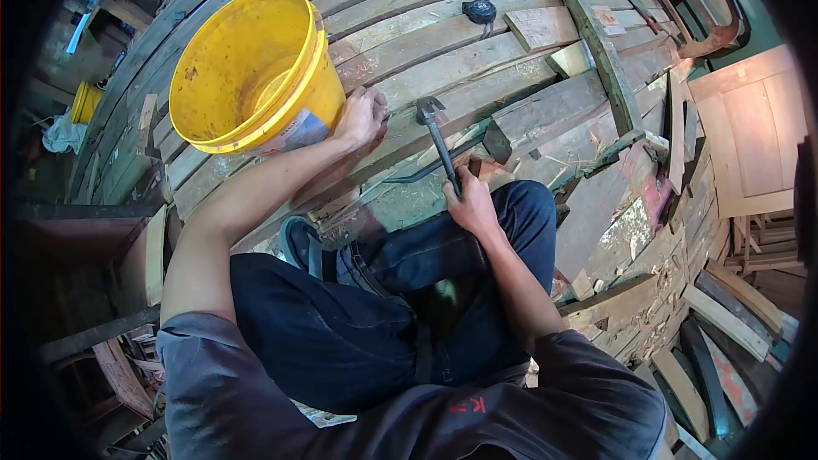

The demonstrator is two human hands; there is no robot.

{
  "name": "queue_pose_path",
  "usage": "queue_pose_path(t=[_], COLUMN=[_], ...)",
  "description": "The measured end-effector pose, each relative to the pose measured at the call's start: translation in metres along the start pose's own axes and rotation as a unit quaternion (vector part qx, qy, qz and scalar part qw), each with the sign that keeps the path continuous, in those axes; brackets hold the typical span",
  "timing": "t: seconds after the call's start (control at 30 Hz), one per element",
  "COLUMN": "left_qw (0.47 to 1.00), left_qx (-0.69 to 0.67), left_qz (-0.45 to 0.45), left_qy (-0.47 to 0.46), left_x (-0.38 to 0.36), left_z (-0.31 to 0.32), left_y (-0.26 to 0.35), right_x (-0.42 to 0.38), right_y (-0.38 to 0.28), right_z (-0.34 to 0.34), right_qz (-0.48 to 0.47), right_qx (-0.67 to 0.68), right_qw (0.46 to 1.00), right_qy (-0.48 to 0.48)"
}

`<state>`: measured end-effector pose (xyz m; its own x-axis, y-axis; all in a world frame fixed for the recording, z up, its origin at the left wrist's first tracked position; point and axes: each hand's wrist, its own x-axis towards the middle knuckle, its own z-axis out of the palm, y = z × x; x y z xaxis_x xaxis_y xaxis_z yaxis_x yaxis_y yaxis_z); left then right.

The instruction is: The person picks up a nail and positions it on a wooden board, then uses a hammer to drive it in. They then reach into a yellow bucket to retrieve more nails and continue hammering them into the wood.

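My right hand (471, 202) is wrapped around the handle of a claw hammer (444, 151), its metal head pointing away from me above the planks. Beside the yellow bucket (328, 77), my left hand (362, 116) rests low over the slatted wooden surface with its fingers curled together. Whatever those fingers pinch, if anything, is too small to make out. The bucket stands upright with its mouth tilted toward my view, and its inside is stained. A dark curved bar (434, 165) lies on the boards, passing behind the hammer handle.
A black tape measure (480, 10) sits on the slats farther off. A long wooden batten (596, 51) crosses the planks at the right, near a loose board (540, 28). Wood offcuts (724, 324) pile up at lower right. A wooden panel (750, 128) leans at the far right.
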<state>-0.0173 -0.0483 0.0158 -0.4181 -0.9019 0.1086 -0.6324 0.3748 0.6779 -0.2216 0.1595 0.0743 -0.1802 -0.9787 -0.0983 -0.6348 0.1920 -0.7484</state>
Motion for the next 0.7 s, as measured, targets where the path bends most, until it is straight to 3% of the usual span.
queue_pose_path(t=[0.1,0.3,0.5,0.57,0.63,0.7], left_qw=[0.999,0.999,0.998,1.000,0.994,0.995], left_qx=[0.047,-0.011,0.020,0.019,0.067,0.078], left_qz=[0.016,0.040,0.056,0.020,0.071,0.052], left_qy=[0.018,0.028,0.006,-0.005,0.039,-0.035], left_x=[0.000,-0.001,0.003,0.001,-0.001,0.003], left_z=[0.001,0.002,0.002,0.004,0.004,0.003], left_y=[-0.003,-0.006,-0.004,0.000,0.004,0.000], right_x=[0.001,0.000,0.000,0.000,0.001,0.000], right_y=[-0.001,-0.003,0.005,0.011,0.005,-0.007], right_z=[-0.001,-0.003,0.000,0.005,0.001,-0.004], right_qz=[0.006,0.007,-0.007,-0.036,0.001,0.013], right_qx=[0.000,0.008,0.010,0.022,0.016,0.015], right_qw=[1.000,1.000,1.000,0.999,1.000,0.999], right_qy=[-0.008,-0.007,0.001,0.012,-0.015,-0.025])
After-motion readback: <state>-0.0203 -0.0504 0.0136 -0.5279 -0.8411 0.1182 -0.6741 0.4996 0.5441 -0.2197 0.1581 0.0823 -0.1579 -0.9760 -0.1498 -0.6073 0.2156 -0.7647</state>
